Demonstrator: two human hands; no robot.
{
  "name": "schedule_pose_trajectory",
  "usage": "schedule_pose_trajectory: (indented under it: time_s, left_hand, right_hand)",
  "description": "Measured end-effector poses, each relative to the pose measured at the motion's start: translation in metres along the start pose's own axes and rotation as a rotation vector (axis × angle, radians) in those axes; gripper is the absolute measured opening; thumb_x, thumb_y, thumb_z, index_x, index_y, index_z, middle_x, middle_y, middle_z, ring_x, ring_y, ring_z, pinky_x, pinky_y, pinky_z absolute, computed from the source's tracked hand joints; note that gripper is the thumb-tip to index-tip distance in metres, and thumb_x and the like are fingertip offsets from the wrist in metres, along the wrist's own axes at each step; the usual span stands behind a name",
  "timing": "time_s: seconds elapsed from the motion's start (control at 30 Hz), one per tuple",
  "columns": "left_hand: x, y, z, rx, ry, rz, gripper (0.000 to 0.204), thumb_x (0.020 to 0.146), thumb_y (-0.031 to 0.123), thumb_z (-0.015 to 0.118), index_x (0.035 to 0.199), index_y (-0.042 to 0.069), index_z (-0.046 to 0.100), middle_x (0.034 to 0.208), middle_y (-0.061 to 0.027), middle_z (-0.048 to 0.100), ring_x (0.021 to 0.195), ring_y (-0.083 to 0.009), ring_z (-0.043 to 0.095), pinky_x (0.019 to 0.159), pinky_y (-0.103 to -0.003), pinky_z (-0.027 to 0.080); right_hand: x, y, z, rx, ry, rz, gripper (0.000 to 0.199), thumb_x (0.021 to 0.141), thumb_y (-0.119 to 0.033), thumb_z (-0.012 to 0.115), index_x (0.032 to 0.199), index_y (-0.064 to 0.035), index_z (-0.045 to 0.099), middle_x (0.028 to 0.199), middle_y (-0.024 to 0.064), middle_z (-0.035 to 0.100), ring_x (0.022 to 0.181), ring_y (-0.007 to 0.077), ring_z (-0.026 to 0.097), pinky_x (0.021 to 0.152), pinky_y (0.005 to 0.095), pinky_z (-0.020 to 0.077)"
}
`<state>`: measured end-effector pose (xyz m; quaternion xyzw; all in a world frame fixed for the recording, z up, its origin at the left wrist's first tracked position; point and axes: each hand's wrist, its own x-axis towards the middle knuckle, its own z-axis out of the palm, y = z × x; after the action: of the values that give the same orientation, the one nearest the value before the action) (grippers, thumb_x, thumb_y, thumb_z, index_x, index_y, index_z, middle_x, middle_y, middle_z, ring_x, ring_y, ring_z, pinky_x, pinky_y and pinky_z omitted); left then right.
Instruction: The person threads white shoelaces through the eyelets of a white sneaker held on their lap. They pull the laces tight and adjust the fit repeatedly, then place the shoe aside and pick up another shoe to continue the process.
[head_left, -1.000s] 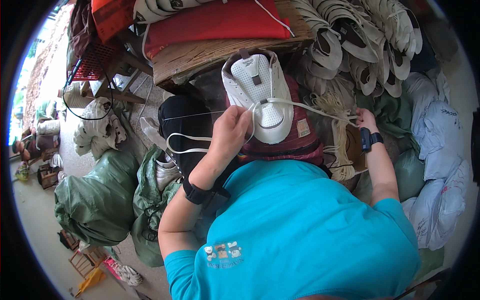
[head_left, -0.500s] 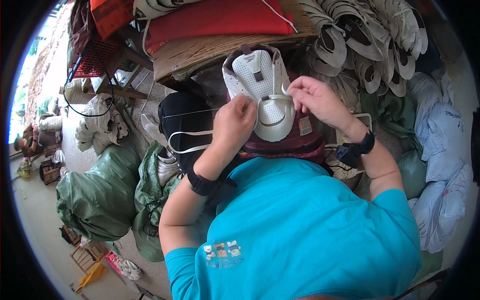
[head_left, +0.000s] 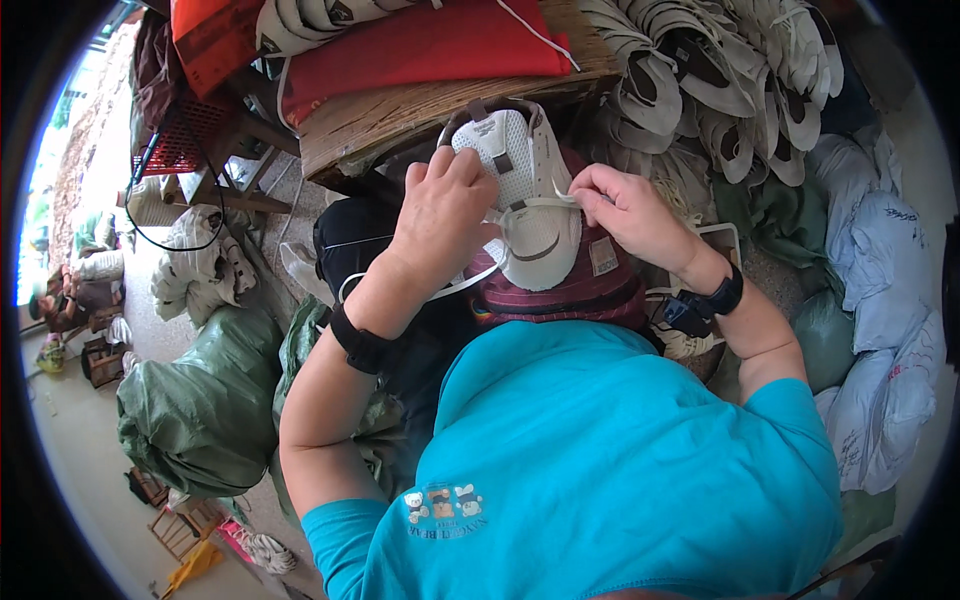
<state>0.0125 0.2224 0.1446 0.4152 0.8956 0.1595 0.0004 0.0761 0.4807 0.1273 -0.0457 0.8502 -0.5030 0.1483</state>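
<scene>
A white shoe upper [head_left: 540, 245] with a perforated tongue lies toe toward me on a maroon striped cloth over my lap. White lace [head_left: 470, 284] crosses its front, and a loose loop of it trails to the left beneath my wrist. My left hand [head_left: 440, 210] is closed at the upper's left side, fingers curled over the edge; its fingertips are partly hidden. On the other side my right hand [head_left: 625, 212] pinches the lace between thumb and forefinger, next to the eyelet row. Dark bands circle both wrists.
Beyond the shoe stands a wooden bench [head_left: 400, 110] with red fabric [head_left: 420, 65] on it. Stacked shoe uppers [head_left: 700, 80] fill the far right. White sacks [head_left: 880, 300] stand at the right, green sacks [head_left: 200, 390] at the left. A red basket [head_left: 195, 130] sits at the far left.
My left hand has moved up and left, opening out from a tight pinch to curl over the upper's side. My right hand has come down slightly, lace still pinched.
</scene>
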Motion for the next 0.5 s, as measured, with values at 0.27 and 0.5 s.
schedule_pose_trajectory:
  time_s: [0.27, 0.5]
  left_hand:
    - [-0.008, -0.011, 0.011, -0.248, 0.137, 0.057, 0.014, 0.073, 0.017, 0.077, 0.082, 0.008, 0.072, 0.086, -0.0069, 0.057, 0.093, -0.0283, 0.052, 0.082, -0.039, 0.045]
    - [-0.003, 0.005, 0.026, -0.325, 0.22, -0.23, 0.009, 0.08, 0.013, 0.073, 0.08, 0.004, 0.071, 0.089, -0.0073, 0.059, 0.09, -0.0284, 0.051, 0.081, -0.039, 0.044]
  right_hand:
    - [0.01, 0.01, 0.02, 0.102, 0.057, -0.117, 0.014, 0.102, -0.014, 0.057, 0.106, -0.0014, 0.061, 0.086, -0.0026, 0.059, 0.075, 0.0037, 0.053, 0.066, 0.0221, 0.0454]
    - [0.009, -0.001, 0.01, 0.079, 0.041, 0.015, 0.016, 0.1, -0.015, 0.061, 0.098, -0.0002, 0.066, 0.084, -0.004, 0.064, 0.077, 0.0022, 0.054, 0.066, 0.0218, 0.0459]
